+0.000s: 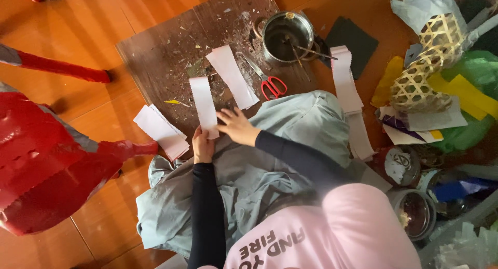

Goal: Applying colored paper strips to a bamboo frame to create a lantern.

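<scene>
Kneeling over a littered brown board (155,56), a person is pinching the near end of a white paper strip (203,105) with the left hand (202,146) while the right hand (236,125), fingers spread flat, is pressing beside it, red-handled scissors (272,86) lying close.

White paper strip (204,105) with a zigzag edge. Beside the red-handled scissors (273,87): dark brown board (155,56), speckled with scraps. Orange-brown wood floor (104,20). Grey-blue cloth (306,124). Big red papered figure (46,160). Tan woven basket (420,77); yellow and green sheets (472,93). Black sleeves (207,212).
</scene>
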